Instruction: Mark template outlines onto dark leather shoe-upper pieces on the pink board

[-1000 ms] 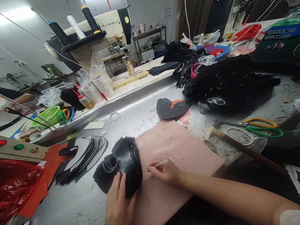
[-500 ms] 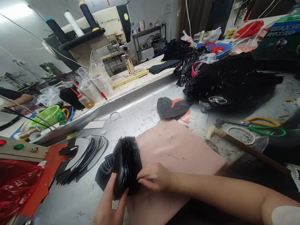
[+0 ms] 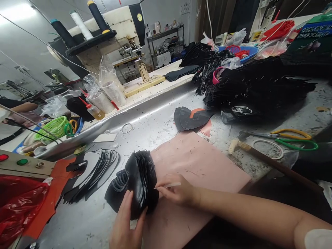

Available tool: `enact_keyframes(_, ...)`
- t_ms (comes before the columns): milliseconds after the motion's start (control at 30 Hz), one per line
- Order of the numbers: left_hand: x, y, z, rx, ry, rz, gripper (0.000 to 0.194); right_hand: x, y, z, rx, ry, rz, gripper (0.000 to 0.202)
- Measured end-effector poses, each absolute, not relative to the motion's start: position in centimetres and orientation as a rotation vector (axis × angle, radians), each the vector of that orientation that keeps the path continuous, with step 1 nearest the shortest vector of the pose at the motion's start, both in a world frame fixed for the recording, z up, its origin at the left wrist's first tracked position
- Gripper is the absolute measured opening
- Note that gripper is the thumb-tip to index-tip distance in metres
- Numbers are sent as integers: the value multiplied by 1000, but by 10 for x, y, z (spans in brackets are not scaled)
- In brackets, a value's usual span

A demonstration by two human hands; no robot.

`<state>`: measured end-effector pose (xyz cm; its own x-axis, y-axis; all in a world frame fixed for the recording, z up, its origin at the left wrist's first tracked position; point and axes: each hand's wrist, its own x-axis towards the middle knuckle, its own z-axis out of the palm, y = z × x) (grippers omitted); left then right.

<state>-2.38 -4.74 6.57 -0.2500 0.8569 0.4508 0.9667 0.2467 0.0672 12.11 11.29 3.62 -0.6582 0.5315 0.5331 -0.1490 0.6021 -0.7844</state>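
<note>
Stack (image 3: 141,180) of black cut pieces stands on edge at the pink mat's (image 3: 202,166) left border. Left hand (image 3: 127,224) cups its near end from below; right hand (image 3: 178,192), pinching what looks like a white stick (image 3: 169,185), touches its right face.

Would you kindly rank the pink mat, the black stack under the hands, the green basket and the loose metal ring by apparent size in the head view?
1. Pink mat
2. Black stack
3. Green basket, though it sits farther away
4. Metal ring
</note>
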Motion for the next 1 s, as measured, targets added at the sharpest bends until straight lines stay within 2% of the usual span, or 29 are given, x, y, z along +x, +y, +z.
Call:
enact_keyframes(267,-13,-37,49,-1671,-2070,-402,76,137,117,33,-442,-1956,1326,21)
enact_keyframes(667,-35,-50,58,-1757,-2091,-509,70,124,107,26,-146,-2068,1112,19)
enact_keyframes(1000,-29,-47,63,-1753,-2084,-530,70,121,107,21,-165,-2153,1056,17)
